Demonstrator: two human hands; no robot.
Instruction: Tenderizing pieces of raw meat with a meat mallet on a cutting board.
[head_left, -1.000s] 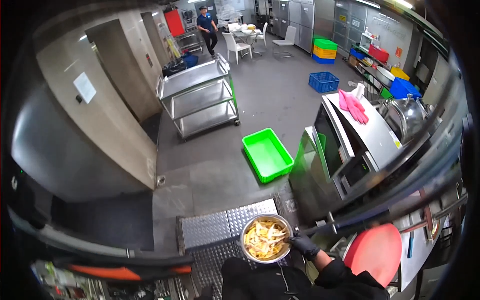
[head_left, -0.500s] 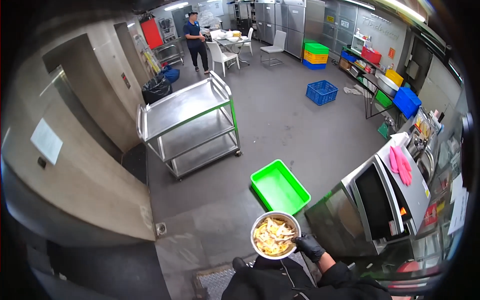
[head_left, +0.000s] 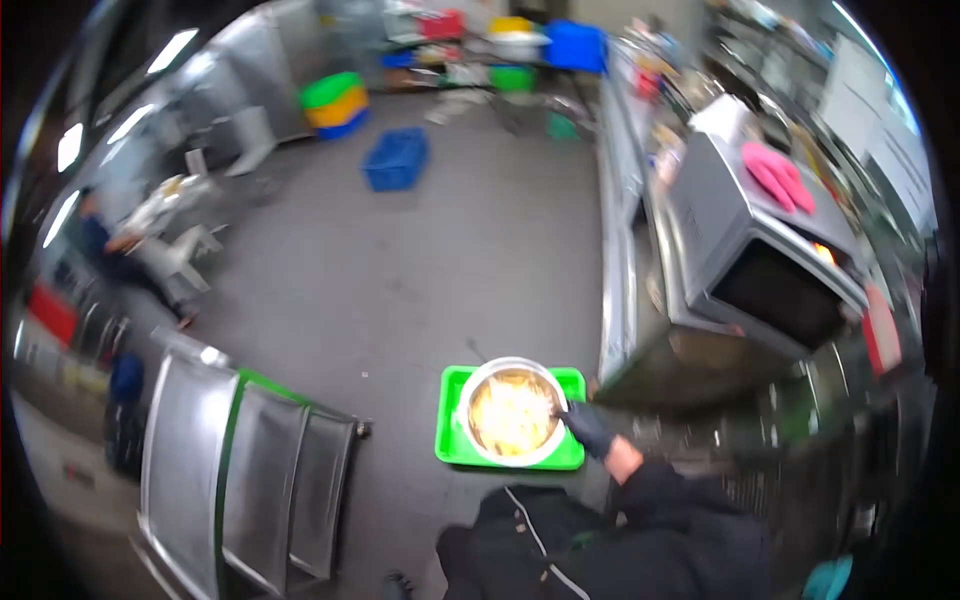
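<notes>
A round metal bowl (head_left: 470, 440) holds pale yellow and whitish pieces of food (head_left: 513, 412), blurred by motion. My right hand (head_left: 590, 428), in a black glove, grips the bowl by the right side of its rim. Beneath the bowl, in line of sight, lies a green plastic tray (head_left: 450, 392) on the floor; the bowl covers its middle. How high the bowl is above the tray I cannot tell. My left hand is out of the picture.
A steel trolley (head_left: 185, 460) stands at the near left. To the right is a microwave oven (head_left: 770, 285) with pink gloves (head_left: 778, 177) on top. A blue crate (head_left: 396, 158) sits on the grey floor farther off. At the far left is another person (head_left: 125, 250) near a table.
My view has swung to the right, so the trolley and the other person appear farther left. The bowl, still in my right hand, is now in line with the green tray.
</notes>
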